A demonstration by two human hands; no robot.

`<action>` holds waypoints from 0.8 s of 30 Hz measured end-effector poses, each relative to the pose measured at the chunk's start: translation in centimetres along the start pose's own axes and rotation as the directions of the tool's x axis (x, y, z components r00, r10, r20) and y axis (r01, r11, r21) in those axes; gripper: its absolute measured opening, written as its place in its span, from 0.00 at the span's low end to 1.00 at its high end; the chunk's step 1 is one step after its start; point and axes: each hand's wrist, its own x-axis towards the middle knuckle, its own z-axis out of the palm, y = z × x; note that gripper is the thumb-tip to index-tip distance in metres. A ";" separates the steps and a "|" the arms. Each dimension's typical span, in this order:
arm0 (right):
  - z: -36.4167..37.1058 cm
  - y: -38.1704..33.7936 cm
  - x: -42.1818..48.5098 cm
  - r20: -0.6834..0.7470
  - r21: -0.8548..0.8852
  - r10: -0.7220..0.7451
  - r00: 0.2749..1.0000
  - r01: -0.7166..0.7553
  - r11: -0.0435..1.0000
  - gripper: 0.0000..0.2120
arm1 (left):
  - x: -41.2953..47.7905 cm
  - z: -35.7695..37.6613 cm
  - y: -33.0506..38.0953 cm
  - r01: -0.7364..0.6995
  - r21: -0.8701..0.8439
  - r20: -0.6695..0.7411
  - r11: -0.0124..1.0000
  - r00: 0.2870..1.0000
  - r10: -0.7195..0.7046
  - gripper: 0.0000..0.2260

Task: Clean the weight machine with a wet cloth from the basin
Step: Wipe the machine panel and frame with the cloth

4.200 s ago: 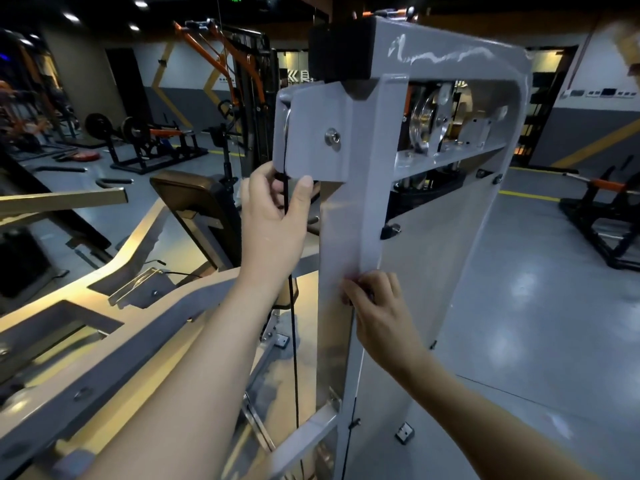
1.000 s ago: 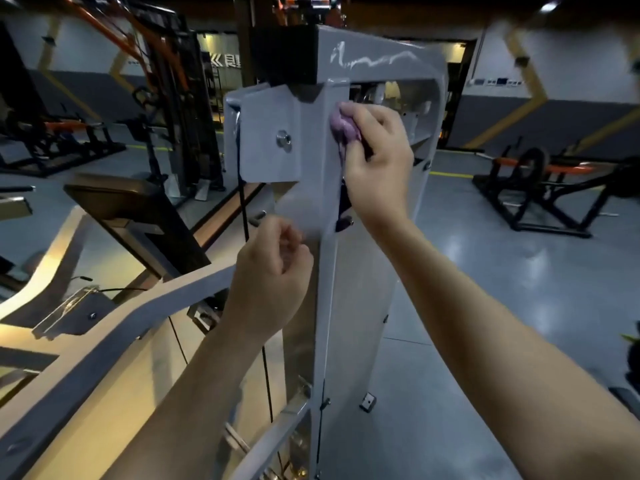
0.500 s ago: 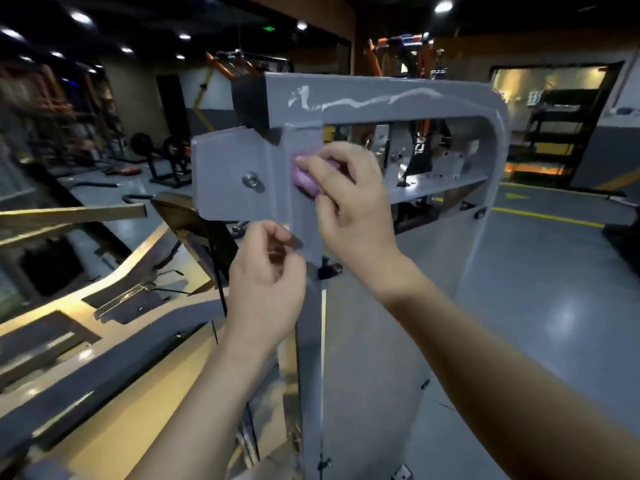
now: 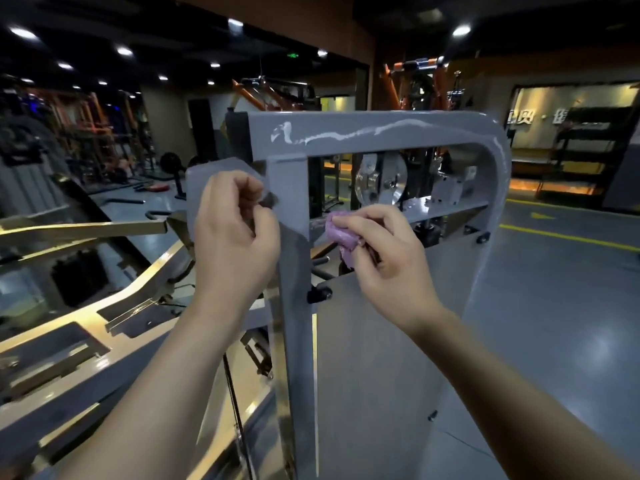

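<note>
**Dim gym hall, grey frame: working the ledge beside the post**

The purple cloth point(image 4: 341, 233) sits bunched small near the middle of the view. It is pressed where the cross ledge point(image 4: 446, 211) meets the upright post point(image 4: 294, 306) of the weight machine point(image 4: 495, 174). The right hand point(image 4: 388, 258) comes in from 4 o'clock and clamps the wad between thumb and curled fingers.

To my eye the step is wiping that ledge. It would go better with the cloth opened flatter, so that more of it meets the metal. Long strokes out along the ledge toward 3 o'clock would beat dabbing in the corner.

The pulley point(image 4: 381, 183) stands just above the ledge at about 1 o'clock of the cloth. I would keep fingers and loose cloth ends away from it.

A pale wet streak point(image 4: 346, 135) runs along the top bar at 12 o'clock. It looks like water left standing, so the cloth may want wringing and that bar a second pass.

The left hand point(image 4: 235, 237) is at 9 o'clock of the cloth, fingers curled close against the side plate point(image 4: 221, 171). I cannot tell whether it holds anything. Laid flat on the post, it would steady the frame.

No basin is in view. The glossy floor point(image 4: 554, 289) at 3 o'clock could turn slippery under drips.
</note>
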 end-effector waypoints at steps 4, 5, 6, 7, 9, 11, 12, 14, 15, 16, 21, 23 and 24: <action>0.4 -2.7 2.6 -0.022 -0.114 -0.048 0.999 0.045 0.992 0.18 | 3.1 -1.9 -0.8 -0.142 0.062 -0.022 0.988 0.989 0.144 0.07; 0.6 -3.3 3.3 -0.035 -0.134 -0.060 0.998 0.055 0.989 0.18 | 3.9 -2.3 -1.0 -0.176 0.084 -0.025 0.981 0.984 0.178 0.07; 0.7 -3.9 3.8 -0.054 -0.134 -0.047 0.997 0.040 0.990 0.18 | 4.8 -2.7 -1.2 -0.201 0.103 -0.028 0.974 0.978 0.205 0.07; 0.9 -4.5 4.1 -0.077 -0.129 -0.026 0.997 0.016 0.992 0.18 | 5.7 -2.9 -1.3 -0.214 0.119 -0.031 0.970 0.975 0.219 0.07; 1.3 -5.3 4.4 -0.112 -0.120 0.022 0.993 -0.035 0.992 0.17 | 7.3 -3.1 -1.6 -0.208 0.134 -0.031 0.969 0.976 0.213 0.07; 1.5 -5.8 4.5 -0.127 -0.067 0.082 0.989 -0.091 0.994 0.17 | 8.5 -2.6 -2.0 -0.202 0.161 -0.009 0.966 0.978 0.206 0.09; 1.6 -5.9 4.6 -0.135 -0.053 0.098 0.986 -0.106 0.993 0.16 | 8.9 -2.2 -2.2 -0.207 0.191 0.008 0.959 0.978 0.209 0.11; 1.7 -6.1 5.1 -0.161 -0.119 0.091 0.983 -0.111 0.987 0.17 | 9.1 -1.4 -2.6 -0.210 0.236 0.020 0.949 0.977 0.212 0.14; 1.7 -6.1 5.3 -0.172 -0.165 0.074 0.982 -0.103 0.981 0.18 | 9.1 -1.1 -2.8 -0.202 0.249 0.010 0.947 0.978 0.206 0.16; 1.6 -6.2 5.7 -0.178 -0.199 0.057 0.982 -0.092 0.976 0.19 | 9.1 -0.9 -3.0 -0.194 0.264 -0.002 0.945 0.979 0.202 0.16; 1.9 -6.2 7.3 -0.183 -0.292 -0.049 0.982 -0.007 0.956 0.20 | 8.9 -0.7 -3.3 -0.179 0.308 -0.016 0.935 0.981 0.193 0.18; 2.3 -6.0 8.0 -0.221 -0.321 -0.083 0.972 0.008 0.947 0.20 | 8.8 -0.7 -3.3 -0.190 0.299 -0.015 0.935 0.979 0.203 0.19; 2.5 -6.0 8.3 -0.236 -0.339 -0.100 0.967 0.015 0.941 0.20 | 8.8 -0.7 -3.3 -0.193 0.300 -0.017 0.934 0.978 0.208 0.19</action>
